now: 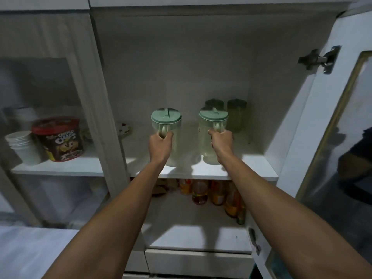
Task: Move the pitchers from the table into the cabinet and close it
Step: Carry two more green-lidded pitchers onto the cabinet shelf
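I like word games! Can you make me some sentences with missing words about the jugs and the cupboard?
1. Each hand holds a pitcher by its ____: left hand, right hand.
2. The lids of the left pitcher and right pitcher are ____ in colour.
3. The cabinet door is ____.
4. On the shelf below stand several ____.

Missing words: handle; green; open; bottles

One readable label here: "CHOCO CHIPS" in big cartoon letters on the red-lidded tub [58,138], out at nine o'clock behind the glass door. Bottles [213,195] at six o'clock carry labels, but they're too blurred to read. Nothing else legible.
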